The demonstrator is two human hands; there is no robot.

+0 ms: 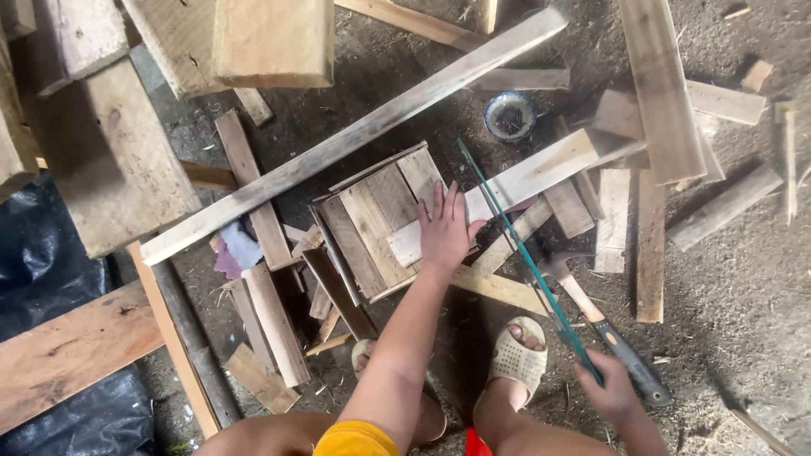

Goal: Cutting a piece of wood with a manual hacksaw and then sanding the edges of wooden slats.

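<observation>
Fingers of the left hand lie spread flat on a pale plank atop the wooden box; right hand grips a green saw, blade beside that palm.

A small wooden box sits mid-floor; a plank lies across its right edge, a bowl beyond, a hammer nearer right.
</observation>
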